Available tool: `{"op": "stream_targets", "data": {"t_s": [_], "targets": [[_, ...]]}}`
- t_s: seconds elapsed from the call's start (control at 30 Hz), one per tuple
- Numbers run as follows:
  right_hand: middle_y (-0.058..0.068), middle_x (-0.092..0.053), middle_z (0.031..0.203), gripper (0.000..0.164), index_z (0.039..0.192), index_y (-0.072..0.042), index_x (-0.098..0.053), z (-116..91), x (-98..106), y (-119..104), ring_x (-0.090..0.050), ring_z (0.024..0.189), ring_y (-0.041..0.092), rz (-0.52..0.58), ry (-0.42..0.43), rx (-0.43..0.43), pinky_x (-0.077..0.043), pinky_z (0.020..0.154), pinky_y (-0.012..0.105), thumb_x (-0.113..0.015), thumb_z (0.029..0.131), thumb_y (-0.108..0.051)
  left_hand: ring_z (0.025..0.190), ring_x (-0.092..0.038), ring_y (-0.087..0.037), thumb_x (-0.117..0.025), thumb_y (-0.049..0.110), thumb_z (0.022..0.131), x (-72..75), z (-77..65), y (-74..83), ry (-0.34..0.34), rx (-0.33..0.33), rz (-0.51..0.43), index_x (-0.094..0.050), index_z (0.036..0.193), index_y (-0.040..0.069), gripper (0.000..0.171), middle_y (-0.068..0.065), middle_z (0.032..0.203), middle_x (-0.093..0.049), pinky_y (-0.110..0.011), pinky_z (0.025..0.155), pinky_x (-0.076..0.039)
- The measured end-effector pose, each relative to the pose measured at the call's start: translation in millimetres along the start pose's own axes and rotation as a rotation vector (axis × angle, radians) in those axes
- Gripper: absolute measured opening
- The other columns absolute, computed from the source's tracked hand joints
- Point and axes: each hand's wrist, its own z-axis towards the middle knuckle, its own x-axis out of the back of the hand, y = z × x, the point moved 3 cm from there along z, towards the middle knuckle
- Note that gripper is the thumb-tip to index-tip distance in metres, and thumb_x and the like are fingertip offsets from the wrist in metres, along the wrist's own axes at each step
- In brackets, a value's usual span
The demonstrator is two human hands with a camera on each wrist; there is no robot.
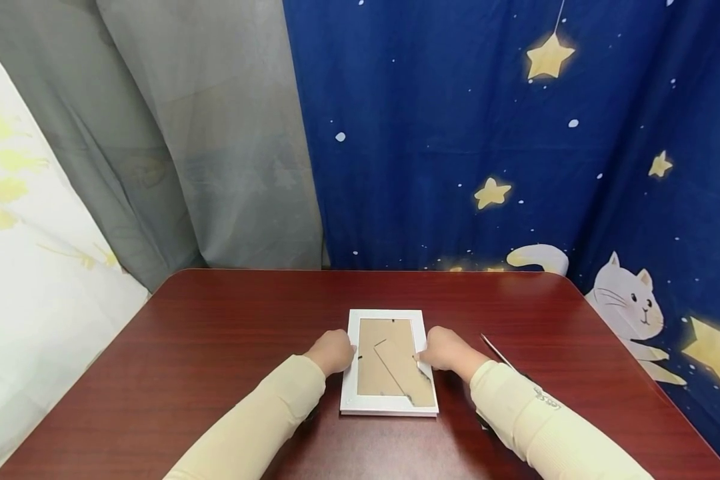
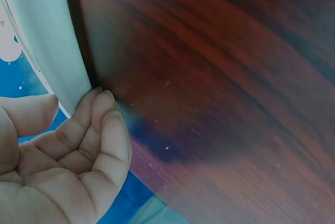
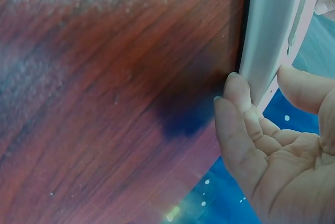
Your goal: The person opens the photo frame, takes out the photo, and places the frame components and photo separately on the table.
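The fingers of both hands are narrow, holding a white rectangular picture frame (image 1: 379, 403) by its long sides. At the left edge, the left hand (image 1: 333, 351) has its fingers curled against the outer side, its thumb above them; at the right edge, the right hand (image 1: 447, 348) grips likewise—thumb on the upper rim, fingertips at the side. The frame lies back up on the dark red wood-grain desk (image 1: 246, 320), between the two hands. Inside its white border sits a flat tan backing board (image 1: 372, 377) with small dark tabs at its edges; a dark line slants across it, and tan material overlaps the lower right corner of the border. Cream sleeves cover both forearms. Beside the right sleeve lies a slim, pale stick (image 1: 497, 351)—partly hidden by that arm. Beyond the desk hang a plain grey curtain (image 1: 240, 147) and a navy star-patterned curtain (image 1: 420, 147).
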Motion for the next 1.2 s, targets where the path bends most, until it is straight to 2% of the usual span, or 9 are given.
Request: {"op": "stream_targets", "data": {"t_s": [0.43, 0.67, 0.87, 1.07, 1.2], "targets": [[0.000, -0.043, 0.052, 0.039, 0.056, -0.009, -0.048, -0.6, 1.5, -2.0, -0.044, 0.054, 0.016, -0.034, 0.011, 0.007, -0.041, 0.057, 0.027, -0.074, 0.083, -0.019, 0.069, -0.055, -0.020, -0.061, 0.017, 0.093, 1.0, 1.9, -2.4, -0.002, 0.020, -0.085, -0.067, 0.085, -0.007, 0.026, -0.016, 0.080, -0.066, -0.034, 0.074, -0.052], [0.001, -0.045, 0.053, 0.038, 0.056, -0.009, -0.048, -1.7, 2.5, -2.9, -0.045, 0.055, 0.017, -0.038, 0.009, 0.010, -0.043, 0.059, 0.029, -0.074, 0.083, -0.019, 0.066, -0.052, -0.018, -0.061, 0.018, 0.093, 1.2, 1.0, -2.1, -0.013, 0.044, -0.098, -0.067, 0.084, -0.007, 0.027, -0.015, 0.078, -0.066, -0.033, 0.070, -0.051], [0.003, -0.045, 0.057, 0.036, 0.060, -0.008, -0.048, -1.6, 1.7, -3.4, -0.043, 0.059, 0.018, -0.046, 0.003, 0.002, -0.043, 0.063, 0.031, -0.073, 0.084, -0.020, 0.068, -0.054, -0.020, -0.061, 0.017, 0.093, 1.3, 0.4, -4.2, -0.013, 0.038, -0.127, -0.066, 0.086, -0.008, 0.026, -0.016, 0.080, -0.065, -0.035, 0.072, -0.051], [0.000, -0.038, 0.054, 0.041, 0.055, -0.010, -0.043, -1.9, 0.3, -4.1, -0.040, 0.056, 0.017, -0.028, 0.033, 0.030, -0.041, 0.059, 0.030, -0.071, 0.084, -0.020, 0.067, -0.051, -0.020, -0.062, 0.016, 0.090, 3.7, -0.5, -9.9, -0.032, 0.083, -0.216, -0.066, 0.091, -0.010, 0.026, -0.013, 0.076, -0.062, -0.034, 0.070, -0.049], [-0.002, -0.034, 0.052, 0.043, 0.052, -0.012, -0.040, -3.1, 1.1, -2.0, -0.036, 0.053, 0.015, 0.008, 0.048, 0.016, -0.036, 0.054, 0.027, -0.068, 0.084, -0.020, 0.066, -0.052, -0.020, -0.062, 0.018, 0.089, 6.2, -2.1, -10.4, -0.016, 0.080, -0.228, -0.066, 0.090, -0.009, 0.027, -0.013, 0.074, -0.060, -0.034, 0.069, -0.049]]}}
